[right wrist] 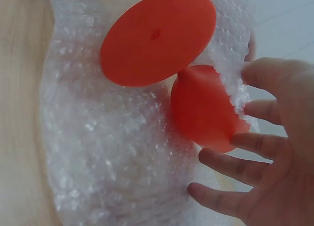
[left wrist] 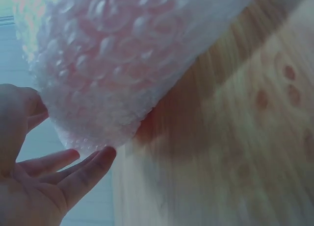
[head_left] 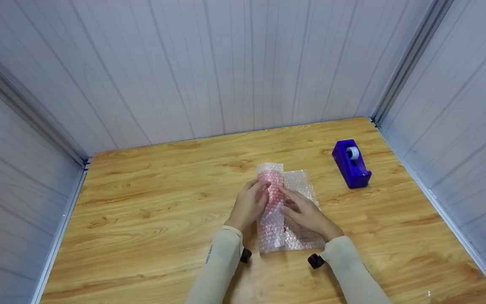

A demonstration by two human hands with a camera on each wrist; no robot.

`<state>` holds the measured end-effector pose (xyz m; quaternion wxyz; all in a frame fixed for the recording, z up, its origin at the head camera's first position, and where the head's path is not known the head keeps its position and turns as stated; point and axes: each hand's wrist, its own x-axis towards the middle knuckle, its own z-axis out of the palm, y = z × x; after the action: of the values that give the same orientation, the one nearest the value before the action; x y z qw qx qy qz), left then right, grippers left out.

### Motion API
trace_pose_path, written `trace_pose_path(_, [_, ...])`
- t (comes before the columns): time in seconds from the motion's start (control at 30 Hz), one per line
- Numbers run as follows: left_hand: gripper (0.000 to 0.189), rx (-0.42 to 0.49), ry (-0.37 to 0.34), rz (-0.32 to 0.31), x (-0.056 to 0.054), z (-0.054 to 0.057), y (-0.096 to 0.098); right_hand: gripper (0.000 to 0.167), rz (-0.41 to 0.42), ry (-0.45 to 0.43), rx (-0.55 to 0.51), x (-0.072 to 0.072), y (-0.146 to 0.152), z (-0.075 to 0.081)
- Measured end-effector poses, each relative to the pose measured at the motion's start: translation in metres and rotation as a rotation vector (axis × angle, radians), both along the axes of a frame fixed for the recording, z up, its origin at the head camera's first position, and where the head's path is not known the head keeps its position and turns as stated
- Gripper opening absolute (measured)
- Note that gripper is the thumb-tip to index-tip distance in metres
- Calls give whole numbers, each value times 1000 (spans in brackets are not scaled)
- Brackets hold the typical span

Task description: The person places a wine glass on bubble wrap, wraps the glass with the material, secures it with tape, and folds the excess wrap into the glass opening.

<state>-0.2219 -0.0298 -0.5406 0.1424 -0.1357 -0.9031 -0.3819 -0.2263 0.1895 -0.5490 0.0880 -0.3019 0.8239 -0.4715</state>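
A glossy red object with a flat round disc and a rounded, cup-like part (right wrist: pixel 198 96) lies between the person's two hands, partly covered by a folded sheet of clear bubble wrap (head_left: pixel 271 230) on the light-brown wood-grain table (head_left: pixel 150 211). The left hand (head_left: pixel 247 204) rests against the left side of the fold, its fingers loosely extended along the plastic. The right hand (head_left: pixel 307 212) is at the right side, fingers spread and mostly straight, fingertips at the wrap's edge beside the red cup part; the disc sits clear of those fingers. Well apart, to the right beyond the right hand, stands a blue-purple plastic tape dispenser (head_left: pixel 350 166).
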Motion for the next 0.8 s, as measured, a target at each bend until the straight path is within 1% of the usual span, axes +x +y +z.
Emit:
trace_pose_path(0.1, [30, 1, -24, -19, 0, 3, -1, 64, 6, -29, 9, 1, 1, -1])
trace_pose_path(0.2, [33, -3, -37, -28, 0, 3, -2, 64, 3, -39, 20, 1, 2, 0])
trace_pose_path(0.4, [33, -17, -33, -30, 1, 3, -2, 62, -8, -43, 39, 2, 0, 1])
trace_pose_path(0.5, [33, -31, -44, -37, 2, 5, -3, 63, -7, -45, 52, 4, -3, 0])
trace_pose_path(0.6, [32, -45, -52, -46, 3, 7, -5, 66, -6, -66, 58, 7, -5, 1])
trace_pose_path(0.8, [31, -69, -50, -54, 5, 10, -8, 68, 6, -78, 66, 11, -9, 3])
